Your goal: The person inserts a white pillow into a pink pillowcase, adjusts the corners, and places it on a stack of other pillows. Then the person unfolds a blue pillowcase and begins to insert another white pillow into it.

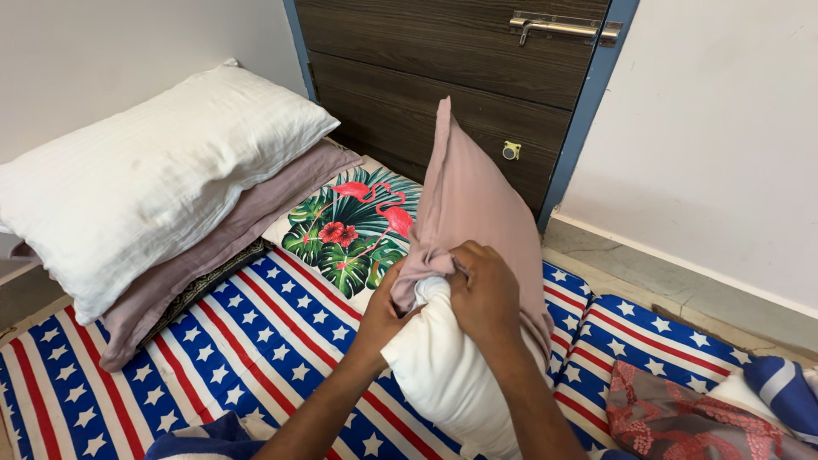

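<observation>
Both forearms rise from six o'clock to a white pillow (443, 366) stood on end on the star-striped bedding (256, 341). My right hand (486, 294) is clenched on the bunched hem of the dusty-pink pillowcase (469, 204), which covers only the pillow's top; my left hand (388, 307) clasps the same hem. Stacked pillows (153, 179) lie at ten o'clock.

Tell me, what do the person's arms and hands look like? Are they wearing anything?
Both forearms are bare, with no sleeves showing. The left hand and the right hand wear no gloves. No rings, watch or bracelet can be seen on the fingers or wrists. The arms enter from the bottom edge.
</observation>
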